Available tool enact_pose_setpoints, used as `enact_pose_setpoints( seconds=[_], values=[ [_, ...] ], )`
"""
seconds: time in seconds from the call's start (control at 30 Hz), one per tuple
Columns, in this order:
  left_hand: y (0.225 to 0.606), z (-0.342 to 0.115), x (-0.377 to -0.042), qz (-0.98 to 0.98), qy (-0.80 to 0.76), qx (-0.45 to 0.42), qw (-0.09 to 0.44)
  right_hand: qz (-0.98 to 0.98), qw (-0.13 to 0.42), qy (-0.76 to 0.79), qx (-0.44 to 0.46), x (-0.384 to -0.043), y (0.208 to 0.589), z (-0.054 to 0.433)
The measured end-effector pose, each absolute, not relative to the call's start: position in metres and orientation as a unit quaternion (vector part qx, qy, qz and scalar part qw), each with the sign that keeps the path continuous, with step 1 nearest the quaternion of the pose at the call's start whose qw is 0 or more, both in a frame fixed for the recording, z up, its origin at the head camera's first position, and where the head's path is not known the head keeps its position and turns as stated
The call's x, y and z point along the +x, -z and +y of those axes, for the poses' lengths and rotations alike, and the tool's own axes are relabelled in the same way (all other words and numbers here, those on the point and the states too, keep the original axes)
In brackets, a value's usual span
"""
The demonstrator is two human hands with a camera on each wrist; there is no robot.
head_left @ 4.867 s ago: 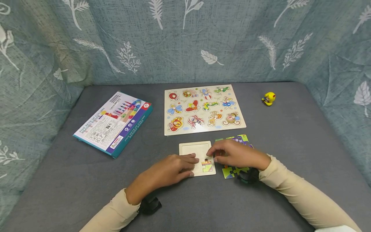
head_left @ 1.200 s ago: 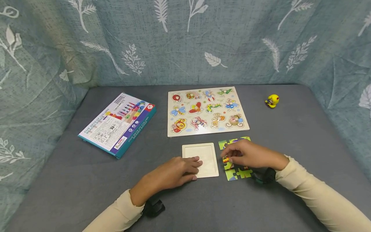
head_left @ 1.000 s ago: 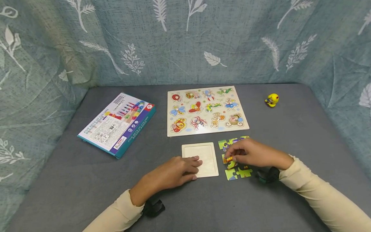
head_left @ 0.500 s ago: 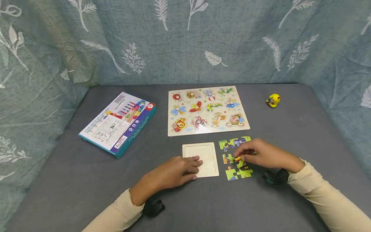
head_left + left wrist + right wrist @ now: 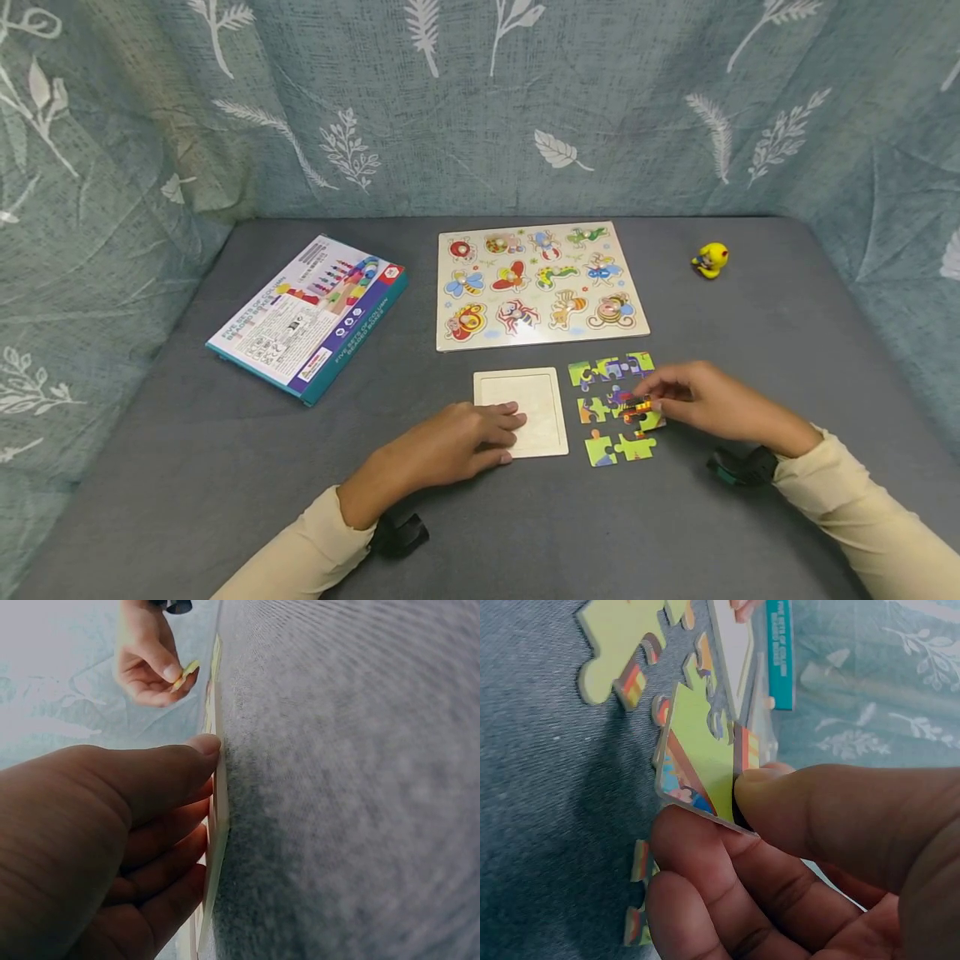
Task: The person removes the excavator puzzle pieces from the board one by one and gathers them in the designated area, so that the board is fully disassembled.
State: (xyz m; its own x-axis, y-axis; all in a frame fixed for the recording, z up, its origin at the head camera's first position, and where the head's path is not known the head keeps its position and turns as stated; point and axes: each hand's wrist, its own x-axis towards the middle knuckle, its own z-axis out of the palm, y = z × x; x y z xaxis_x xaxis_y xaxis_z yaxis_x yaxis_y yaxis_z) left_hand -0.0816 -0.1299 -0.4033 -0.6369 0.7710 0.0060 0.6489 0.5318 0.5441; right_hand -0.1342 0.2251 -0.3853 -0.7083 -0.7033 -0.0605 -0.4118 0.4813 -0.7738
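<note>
A jigsaw piece (image 5: 701, 754), green with red and yellow stripes, is pinched between the thumb and fingers of my right hand (image 5: 716, 404). That hand holds it just above the right side of a group of loose jigsaw pieces (image 5: 636, 448) in the head view. My left hand (image 5: 450, 446) rests on the left part of a small square wooden puzzle tray (image 5: 536, 417), fingers stretched over it. In the left wrist view the thumb (image 5: 172, 769) lies at the edge of the tray. The visible inside of the tray is bare wood.
An insect peg puzzle board (image 5: 543, 287) lies behind the tray. To the left is a teal and white toy box (image 5: 307, 321). A small yellow toy figure (image 5: 710, 260) stands at the back right. A leaf-patterned curtain (image 5: 480, 108) hangs beyond the table (image 5: 450, 542).
Earlier, a striped green piece lay in the tray near my right hand; the tray is now bare. My right hand has carried the piece rightward over the loose pieces. My left hand stays put.
</note>
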Motion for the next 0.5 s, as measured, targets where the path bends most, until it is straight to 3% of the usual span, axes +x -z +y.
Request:
enact_pose_setpoints(
  seconds=[0.37, 0.5],
  values=[
    [0.4023, -0.1306, -0.0822, 0.867, -0.257, 0.412, 0.117, 0.841, 0.177, 0.388, -0.332, -0.1331, 0.388, 0.235],
    [0.4029, -0.1306, -0.0821, 0.863, -0.259, 0.418, 0.113, 0.837, 0.199, 0.396, -0.321, -0.1322, 0.3867, 0.2358]
  ],
)
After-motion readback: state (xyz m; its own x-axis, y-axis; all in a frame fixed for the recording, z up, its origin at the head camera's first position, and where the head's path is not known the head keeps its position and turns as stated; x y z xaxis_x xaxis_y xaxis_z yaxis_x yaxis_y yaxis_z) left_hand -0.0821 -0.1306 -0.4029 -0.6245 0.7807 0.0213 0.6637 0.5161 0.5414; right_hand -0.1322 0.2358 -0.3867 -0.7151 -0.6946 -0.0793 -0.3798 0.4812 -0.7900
